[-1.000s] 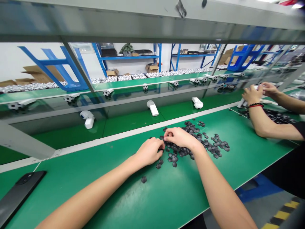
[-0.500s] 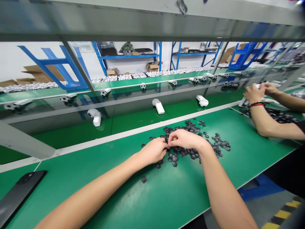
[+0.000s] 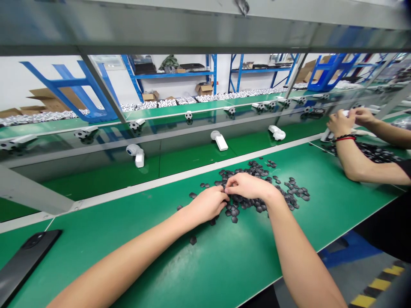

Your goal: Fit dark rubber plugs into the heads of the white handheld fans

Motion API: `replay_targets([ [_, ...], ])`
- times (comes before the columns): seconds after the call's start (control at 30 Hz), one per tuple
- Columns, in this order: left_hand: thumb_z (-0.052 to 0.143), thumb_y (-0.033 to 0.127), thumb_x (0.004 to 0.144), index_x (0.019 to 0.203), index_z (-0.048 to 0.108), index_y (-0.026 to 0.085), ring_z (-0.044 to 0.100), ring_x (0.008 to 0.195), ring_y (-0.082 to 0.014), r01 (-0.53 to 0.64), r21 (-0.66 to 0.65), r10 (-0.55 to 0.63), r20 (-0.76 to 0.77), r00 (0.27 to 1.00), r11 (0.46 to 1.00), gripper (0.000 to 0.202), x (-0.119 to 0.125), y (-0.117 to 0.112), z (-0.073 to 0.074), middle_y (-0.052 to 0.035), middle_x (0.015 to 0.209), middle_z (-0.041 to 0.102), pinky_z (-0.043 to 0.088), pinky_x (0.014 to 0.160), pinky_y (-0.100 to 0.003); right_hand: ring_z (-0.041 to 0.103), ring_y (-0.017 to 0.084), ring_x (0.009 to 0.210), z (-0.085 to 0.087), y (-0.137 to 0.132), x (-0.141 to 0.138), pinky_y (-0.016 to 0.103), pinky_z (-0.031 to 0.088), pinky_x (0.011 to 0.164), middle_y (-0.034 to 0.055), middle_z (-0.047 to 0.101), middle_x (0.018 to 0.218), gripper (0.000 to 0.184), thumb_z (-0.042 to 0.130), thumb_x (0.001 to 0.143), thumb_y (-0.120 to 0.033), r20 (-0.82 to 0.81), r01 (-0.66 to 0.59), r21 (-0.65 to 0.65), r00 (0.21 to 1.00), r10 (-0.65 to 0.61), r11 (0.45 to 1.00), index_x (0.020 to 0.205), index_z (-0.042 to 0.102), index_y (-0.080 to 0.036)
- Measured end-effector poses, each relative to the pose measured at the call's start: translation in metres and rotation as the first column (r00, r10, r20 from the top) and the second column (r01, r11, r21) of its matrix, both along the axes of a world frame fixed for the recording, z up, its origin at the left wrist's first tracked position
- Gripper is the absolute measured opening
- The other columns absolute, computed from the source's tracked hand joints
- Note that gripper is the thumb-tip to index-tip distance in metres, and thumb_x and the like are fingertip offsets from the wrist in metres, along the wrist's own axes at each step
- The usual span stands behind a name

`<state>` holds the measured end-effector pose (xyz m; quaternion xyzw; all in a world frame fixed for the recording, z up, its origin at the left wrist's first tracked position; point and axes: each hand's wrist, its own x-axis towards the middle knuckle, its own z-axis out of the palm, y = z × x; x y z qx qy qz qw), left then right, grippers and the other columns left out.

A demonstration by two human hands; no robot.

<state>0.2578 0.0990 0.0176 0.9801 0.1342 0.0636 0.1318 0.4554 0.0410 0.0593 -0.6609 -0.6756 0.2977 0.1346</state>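
The green table (image 3: pixel 224 256) has lots of bare room along its near edge. A phone (image 3: pixel 25 261) lies far left. One black piece (image 3: pixel 193 240) sits alone. The left hand (image 3: pixel 207 204) and right hand (image 3: pixel 248 187) curl, fingertips pressed together at the pile of black pieces (image 3: pixel 282 190); what they pinch is hidden. Past a white strip (image 3: pixel 180 177) lie white gadgets (image 3: pixel 219 140). Another person's hands (image 3: pixel 340 123) work far right.

No readable text, label, brand, number or sign shows anywhere.
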Motion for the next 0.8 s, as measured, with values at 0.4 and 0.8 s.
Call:
replay_targets([
  [0.4,0.052,0.014,0.099,0.092,0.075,0.011,0.068,0.078,-0.0239,0.088,0.152,-0.075,-0.09,0.993,0.984,0.024,0.002,0.001,0.007,-0.0114,0.089,0.069,0.054,0.07,-0.032,0.051,0.013,0.057,0.003,-0.006,0.001,0.025,0.032,0.052,-0.0027,0.065,0.065,0.018,0.061,0.081,-0.027,-0.021,-0.074,-0.09,0.997,0.072,0.993,0.08,0.078,-0.02],
  [0.8,0.062,0.026,0.099,0.089,0.077,0.016,0.071,0.078,-0.0179,0.177,0.093,-0.175,-0.026,0.984,0.98,0.02,-0.002,0.018,0.012,-0.006,0.089,0.071,0.052,0.068,-0.024,0.064,0.015,0.065,0.014,-0.016,-0.032,0.022,0.045,0.065,-0.0011,0.076,0.065,0.025,0.067,0.086,-0.036,-0.213,-0.319,-0.197,0.937,0.278,0.927,0.088,0.086,-0.021],
])
